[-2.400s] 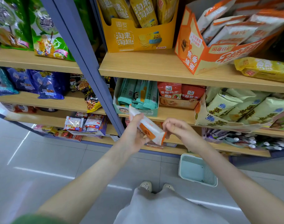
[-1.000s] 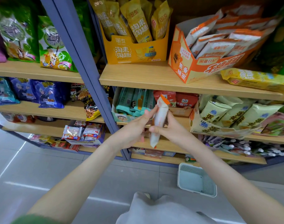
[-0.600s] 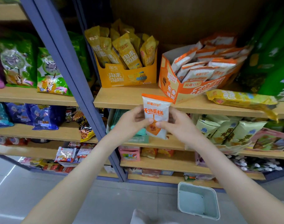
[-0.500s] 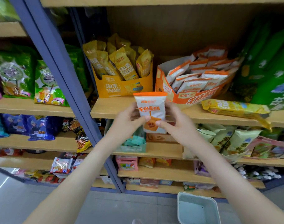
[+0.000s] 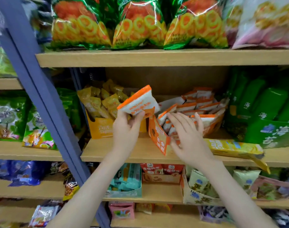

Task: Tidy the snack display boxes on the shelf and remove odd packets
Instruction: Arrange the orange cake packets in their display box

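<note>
The left grip pinches the white, orange-trimmed foil snack packet by its lower edge, above the wooden shelf; so slight a hold could let it slip. The right grip, fingers spread, reaches over the skewed orange cardboard display box, whose corner sits near the shelf's front edge; a careless push could tip it off.

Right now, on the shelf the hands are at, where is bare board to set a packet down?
Bare wooden shelf board runs along the front, from the blue upright post to the orange cardboard display box. Right of that box it is crowded: a flat yellow packet covers the edge, green bags behind.
</note>
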A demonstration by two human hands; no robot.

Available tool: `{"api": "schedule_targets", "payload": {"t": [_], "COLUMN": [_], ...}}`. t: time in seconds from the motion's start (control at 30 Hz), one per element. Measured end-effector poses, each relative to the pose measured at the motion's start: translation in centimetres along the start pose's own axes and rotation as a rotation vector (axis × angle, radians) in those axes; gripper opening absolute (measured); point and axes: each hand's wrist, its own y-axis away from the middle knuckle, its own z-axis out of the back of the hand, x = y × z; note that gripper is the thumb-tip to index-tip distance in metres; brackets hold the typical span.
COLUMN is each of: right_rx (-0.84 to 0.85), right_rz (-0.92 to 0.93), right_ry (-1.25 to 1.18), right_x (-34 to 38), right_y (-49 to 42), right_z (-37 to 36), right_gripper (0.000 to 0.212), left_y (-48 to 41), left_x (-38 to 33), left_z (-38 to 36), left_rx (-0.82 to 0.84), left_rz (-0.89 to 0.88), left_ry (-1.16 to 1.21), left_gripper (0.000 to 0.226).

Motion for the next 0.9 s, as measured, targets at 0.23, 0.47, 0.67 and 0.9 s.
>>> {"api": "schedule_targets", "payload": {"t": [0.23,0.47,0.67,0.9], "right_rx": [-0.054,-0.06,-0.119,-0.082], "right_rz": [0.221,0.294,0.199,0.135], "right_ry": [-0.03,0.018,0.011,0.05], "right_x": [-1.3,-2.3,-2.6,-2.5], "right_y": [-0.5,-0.6,-0.2,-0.5], "right_z": [0.2,0.4,0.0,-0.1], "right_gripper": [0.072,0.076,0.073,0.055], "left_y": [-2.4,-3.2,-3.1,-4.2], "left_x": [0.6,-0.3,1.6,1.9], "left_z": [-2.9,-4.3,-4.2,-4.0], "left_rx": [0.179,0.121,0.337,0.655], "left_rz": [-0.148,0.046,0.035,0.032], "left_ry": [-0.197,-0.025,-0.439,-0.685], "left_gripper": [0.017,0.025,0.035,0.048]}}
